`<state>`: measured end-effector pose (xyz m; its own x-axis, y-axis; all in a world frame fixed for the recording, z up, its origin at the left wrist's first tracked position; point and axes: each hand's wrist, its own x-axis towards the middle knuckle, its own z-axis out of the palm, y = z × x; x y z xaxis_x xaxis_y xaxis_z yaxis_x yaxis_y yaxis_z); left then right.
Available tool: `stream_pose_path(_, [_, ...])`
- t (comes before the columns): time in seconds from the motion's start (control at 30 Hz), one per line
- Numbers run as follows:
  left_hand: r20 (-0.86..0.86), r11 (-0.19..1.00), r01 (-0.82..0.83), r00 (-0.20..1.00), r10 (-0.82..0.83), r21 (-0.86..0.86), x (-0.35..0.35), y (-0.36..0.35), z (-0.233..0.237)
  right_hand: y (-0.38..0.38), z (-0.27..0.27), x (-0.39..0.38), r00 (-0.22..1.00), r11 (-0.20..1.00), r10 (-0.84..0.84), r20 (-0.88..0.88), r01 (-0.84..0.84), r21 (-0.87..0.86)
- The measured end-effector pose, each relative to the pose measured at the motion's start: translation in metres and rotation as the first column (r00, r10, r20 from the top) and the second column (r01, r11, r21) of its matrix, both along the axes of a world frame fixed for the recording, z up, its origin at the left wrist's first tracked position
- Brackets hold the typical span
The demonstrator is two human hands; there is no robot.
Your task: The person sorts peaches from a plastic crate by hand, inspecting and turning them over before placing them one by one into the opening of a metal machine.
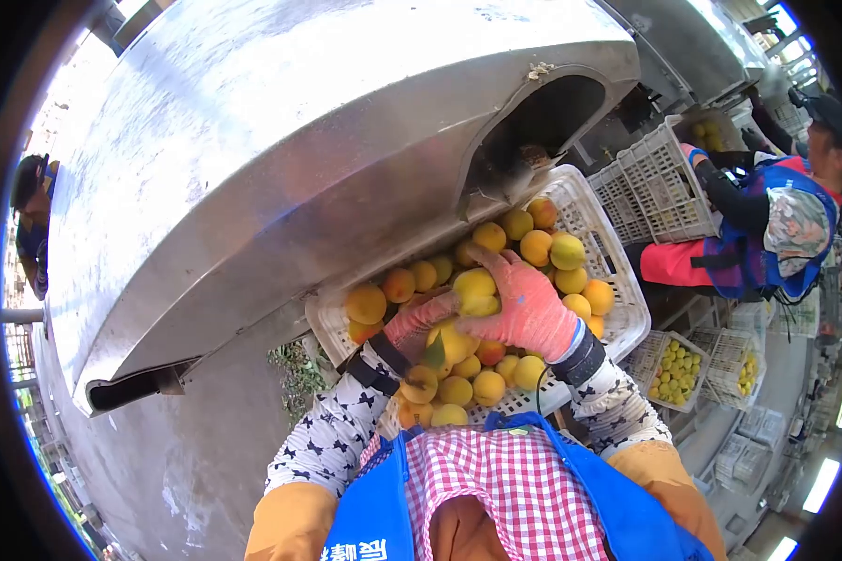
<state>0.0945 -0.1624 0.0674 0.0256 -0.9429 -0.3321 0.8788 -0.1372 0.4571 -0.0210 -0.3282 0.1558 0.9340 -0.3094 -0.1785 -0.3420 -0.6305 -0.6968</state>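
A white plastic crate [617, 271] in front of me holds many yellow-orange apricots [488, 387], some with a red blush. My right hand [533, 313], in a pink glove, has its thumb and fingers curved around a greenish-yellow apricot [475, 284]. Close beside it, my left hand [419, 325], also gloved, is bent over the fruit with its fingers against the apricots between the hands. Part of its grip is hidden. A green leaf [434, 352] lies among the fruit just below my left hand.
A large metal machine housing [346, 140] overhangs the crate's far side, with a dark chute opening [543, 122] above it. To the right, a co-worker in a blue vest [781, 224] holds a tilted crate [669, 182]. More crates of fruit [675, 374] stand below.
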Motion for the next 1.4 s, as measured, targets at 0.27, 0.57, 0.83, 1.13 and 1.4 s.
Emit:
stream_pose_path(0.27, [-0.374,0.971,-0.180,0.921,0.109,-0.160,-0.013,-0.052,0.028,-0.014,0.006,-0.001,0.834,0.963,-0.257,0.489,0.266,0.052])
stream_pose_path(0.57, [-0.410,0.862,-0.479,0.762,0.502,0.166,-0.005,-0.029,-0.003,-0.065,-0.025,0.110,0.822,0.728,-0.513,0.247,0.569,-0.382])
stream_pose_path(0.83, [-0.407,0.802,-0.594,0.749,0.523,-0.064,-0.004,-0.032,0.021,-0.011,0.005,0.019,0.802,0.979,-0.045,0.596,0.155,-0.134])
stream_pose_path(1.13, [-0.423,0.879,-0.462,0.825,0.376,-0.121,-0.014,-0.058,0.039,0.008,-0.004,0.010,0.763,0.936,-0.151,0.629,0.316,-0.159])
stream_pose_path(1.4, [0.478,0.892,-0.443,0.804,0.352,0.087,0.007,-0.030,0.003,-0.067,-0.013,0.061,0.818,0.807,-0.169,0.550,0.436,-0.400])
